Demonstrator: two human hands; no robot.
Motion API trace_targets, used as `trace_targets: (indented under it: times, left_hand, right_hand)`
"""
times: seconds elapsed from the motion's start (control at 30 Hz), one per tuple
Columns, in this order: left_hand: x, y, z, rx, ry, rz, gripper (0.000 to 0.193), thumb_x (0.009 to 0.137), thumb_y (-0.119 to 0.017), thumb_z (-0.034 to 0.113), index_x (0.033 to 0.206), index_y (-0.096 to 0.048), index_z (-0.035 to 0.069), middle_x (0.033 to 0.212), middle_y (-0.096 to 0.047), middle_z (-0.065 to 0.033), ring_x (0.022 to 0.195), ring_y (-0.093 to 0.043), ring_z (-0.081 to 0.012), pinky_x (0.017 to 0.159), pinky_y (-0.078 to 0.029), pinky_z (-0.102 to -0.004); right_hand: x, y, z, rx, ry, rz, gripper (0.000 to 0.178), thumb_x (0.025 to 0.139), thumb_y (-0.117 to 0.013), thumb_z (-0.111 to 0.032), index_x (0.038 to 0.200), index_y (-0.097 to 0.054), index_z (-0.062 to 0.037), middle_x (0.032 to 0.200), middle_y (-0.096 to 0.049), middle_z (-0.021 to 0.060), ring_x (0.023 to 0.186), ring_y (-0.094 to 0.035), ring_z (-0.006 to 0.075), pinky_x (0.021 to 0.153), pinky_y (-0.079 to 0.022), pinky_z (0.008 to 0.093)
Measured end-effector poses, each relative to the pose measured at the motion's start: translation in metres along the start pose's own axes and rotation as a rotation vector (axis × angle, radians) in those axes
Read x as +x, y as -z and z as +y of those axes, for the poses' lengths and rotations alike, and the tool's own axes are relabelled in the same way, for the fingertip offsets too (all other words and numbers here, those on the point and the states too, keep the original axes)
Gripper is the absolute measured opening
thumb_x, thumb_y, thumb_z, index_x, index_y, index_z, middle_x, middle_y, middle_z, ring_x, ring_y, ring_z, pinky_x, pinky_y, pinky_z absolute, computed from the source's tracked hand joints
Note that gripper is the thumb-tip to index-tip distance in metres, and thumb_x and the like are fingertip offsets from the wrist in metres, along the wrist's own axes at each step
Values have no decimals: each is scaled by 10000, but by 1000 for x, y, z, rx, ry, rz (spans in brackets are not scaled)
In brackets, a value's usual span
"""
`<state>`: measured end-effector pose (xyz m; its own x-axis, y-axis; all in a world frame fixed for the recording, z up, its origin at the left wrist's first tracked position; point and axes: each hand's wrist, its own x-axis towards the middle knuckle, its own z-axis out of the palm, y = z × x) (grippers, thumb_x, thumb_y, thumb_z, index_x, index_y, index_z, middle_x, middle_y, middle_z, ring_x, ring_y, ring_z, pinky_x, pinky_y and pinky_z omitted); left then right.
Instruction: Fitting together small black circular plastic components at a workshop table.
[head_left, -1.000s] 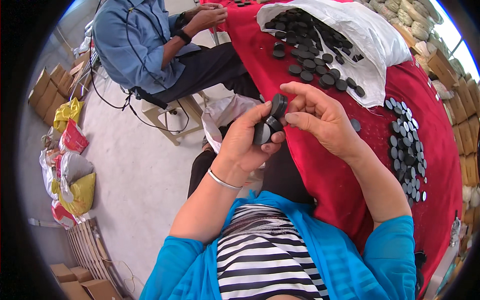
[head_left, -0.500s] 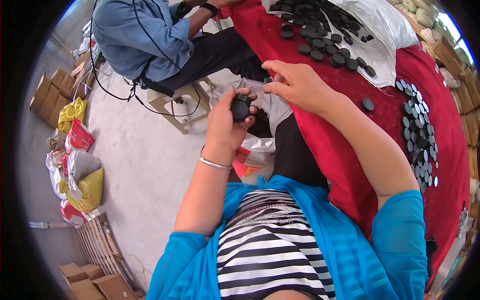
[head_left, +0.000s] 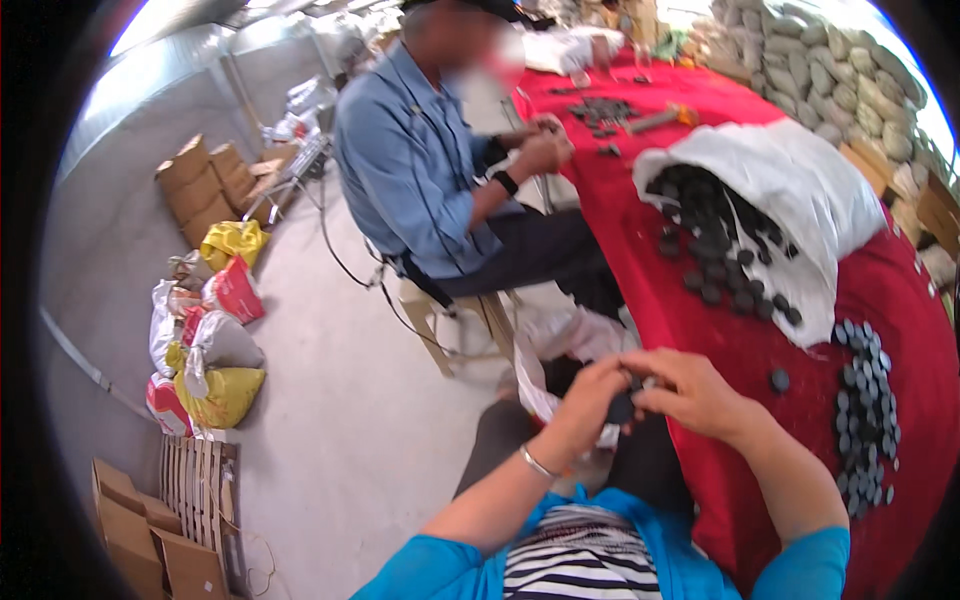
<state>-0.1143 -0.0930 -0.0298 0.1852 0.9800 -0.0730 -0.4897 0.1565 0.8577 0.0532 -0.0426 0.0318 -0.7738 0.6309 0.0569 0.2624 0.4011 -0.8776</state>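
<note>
My left hand (head_left: pixel 583 408) is closed around black round discs (head_left: pixel 620 408), mostly hidden by the fingers. My right hand (head_left: pixel 695 388) meets it from the right, its thumb and fingers bent over the same discs and pressing on them. Both hands are above my lap, at the near left edge of the red-covered table (head_left: pixel 735 455). Just beyond and below them hangs a whitish bag (head_left: pixel 535 372) with dark pieces inside. A single black disc (head_left: pixel 780 380) lies on the cloth to the right of my right hand.
A white sack (head_left: pixel 800 190) spills black discs (head_left: pixel 712 265) onto the table. Many discs (head_left: pixel 866 415) lie in a band at the right. A person in a blue shirt (head_left: pixel 400 165) sits on a stool (head_left: pixel 450 325) at the left, hands together. Filled bags (head_left: pixel 225 395) and cartons (head_left: pixel 205 185) stand along the wall.
My right hand has come down onto the discs in my left hand; before, the two were apart. The view has tilted up, showing more of the table and the seated person.
</note>
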Motion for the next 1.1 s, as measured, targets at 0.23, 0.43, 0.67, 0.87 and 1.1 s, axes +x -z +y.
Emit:
trace_targets:
  times: [0.23, 0.43, 0.67, 0.87, 1.1]
  left_hand:
    - [2, -27, 5, 10, -61, 36, 434, 910, -528, 127, 1316, -413, 26, 1037, -588, -92, 668, -583, -120, 467, -447, -222]
    - [13, -27, 7, 241, -10, 11, 240, 914, -583, 237, 1042, -566, 34, 825, -598, -15, 633, -561, -71, 461, -424, -200]
    - [6, -34, 5, 85, 95, -14, 197, 928, -552, 277, 947, -568, 81, 773, -606, -20, 582, -570, -84, 429, -410, -202]
    - [0, -49, 21, 82, -62, -10, 192, 927, -544, 272, 890, -563, 85, 664, -585, -31, 540, -558, -104, 436, -394, -210]
    - [1, -45, 31, -82, -88, 2, 233, 931, -534, 290, 900, -554, 59, 665, -579, -72, 531, -538, -122, 412, -371, -214]
  right_hand:
    - [-21, 0, 18, 439, -46, 105, 399, 772, -670, -40, 1156, -565, -13, 918, -601, 85, 720, -596, 107, 628, -470, 267]
    - [-26, 18, 5, -255, 142, 239, 399, 718, -700, -60, 1095, -578, -14, 876, -588, 117, 690, -599, 204, 622, -479, 311]
    - [-34, 18, -4, -395, 327, 325, 363, 725, -691, -72, 1067, -582, -17, 876, -582, 138, 706, -585, 257, 616, -475, 331]
    - [-34, 22, -6, -180, 241, 333, 355, 766, -658, -48, 1113, -587, -26, 881, -574, 91, 663, -551, 145, 610, -450, 268]
    - [-24, 19, -1, 409, 220, 278, 346, 828, -643, -51, 1160, -563, 2, 911, -564, 32, 675, -546, 68, 602, -427, 217]
